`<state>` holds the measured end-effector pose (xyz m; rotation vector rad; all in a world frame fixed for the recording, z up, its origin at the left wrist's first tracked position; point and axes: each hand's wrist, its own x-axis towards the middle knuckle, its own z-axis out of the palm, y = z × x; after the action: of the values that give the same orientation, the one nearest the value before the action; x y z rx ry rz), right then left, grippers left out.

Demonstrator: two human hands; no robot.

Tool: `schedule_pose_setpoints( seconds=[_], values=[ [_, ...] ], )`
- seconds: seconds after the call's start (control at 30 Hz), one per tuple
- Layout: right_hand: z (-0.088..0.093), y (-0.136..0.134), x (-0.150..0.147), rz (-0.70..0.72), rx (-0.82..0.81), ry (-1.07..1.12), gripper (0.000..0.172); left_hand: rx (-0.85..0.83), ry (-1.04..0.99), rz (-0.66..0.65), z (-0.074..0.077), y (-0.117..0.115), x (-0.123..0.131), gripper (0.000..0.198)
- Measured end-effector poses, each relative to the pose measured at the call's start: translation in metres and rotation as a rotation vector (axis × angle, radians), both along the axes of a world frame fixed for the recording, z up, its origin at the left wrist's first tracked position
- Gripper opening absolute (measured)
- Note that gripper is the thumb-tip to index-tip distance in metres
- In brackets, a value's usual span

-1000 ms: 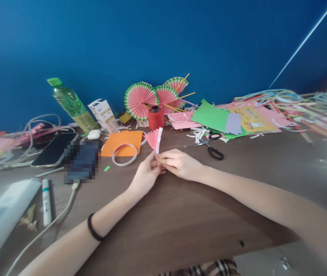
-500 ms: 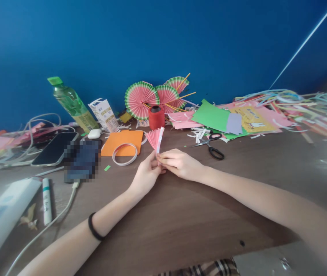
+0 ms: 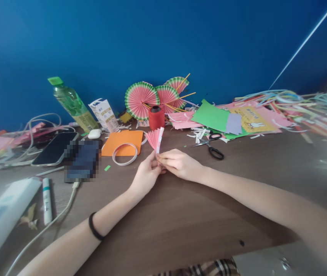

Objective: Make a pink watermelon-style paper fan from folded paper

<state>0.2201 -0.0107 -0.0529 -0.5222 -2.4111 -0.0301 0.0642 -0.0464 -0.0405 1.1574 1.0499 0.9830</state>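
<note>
Between my two hands stands a pleated pink paper fan (image 3: 153,138), its folds spread upward and a white strip along its right edge. My left hand (image 3: 146,174) is closed on the lower end of the fan from the left. From the right, my right hand (image 3: 180,164) pinches the same lower end near the white strip; the fingertips of both hands meet there and hide the base. Just behind the fan is a red spool of thread (image 3: 156,118). An orange paper sheet (image 3: 117,140) with a roll of tape (image 3: 114,159) on it lies to the left.
Finished round paper fans (image 3: 140,97) lean against the blue wall. Black-handled scissors (image 3: 216,153) and green paper (image 3: 211,117) lie right. Left are a green bottle (image 3: 71,100), a small carton (image 3: 105,115), phones (image 3: 55,148), a marker (image 3: 46,201) and a white cable (image 3: 65,209).
</note>
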Motion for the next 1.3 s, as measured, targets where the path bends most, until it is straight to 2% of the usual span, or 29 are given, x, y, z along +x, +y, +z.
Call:
schedule_pose_setpoints(
  seconds=[0.2,0.43,0.93,1.3],
  values=[
    [-0.0001,0.0001,-0.0012,-0.005,-0.018,-0.011,0.03,0.013,0.02,0.009,-0.0006,0.0001,0.0001,0.043],
    [-0.0019,-0.0005,-0.0009,0.005,0.05,-0.016,0.029,-0.005,0.038,0.016,0.0026,-0.0011,0.0017,0.049],
    [-0.0018,-0.0032,-0.0031,-0.043,0.1,-0.108,0.028,0.017,-0.031,-0.027,-0.0017,0.0004,0.0003,0.051],
    [-0.002,-0.0033,-0.0049,-0.059,0.165,-0.097,0.028,-0.003,-0.08,-0.038,0.0027,0.0013,0.0001,0.049]
  ],
)
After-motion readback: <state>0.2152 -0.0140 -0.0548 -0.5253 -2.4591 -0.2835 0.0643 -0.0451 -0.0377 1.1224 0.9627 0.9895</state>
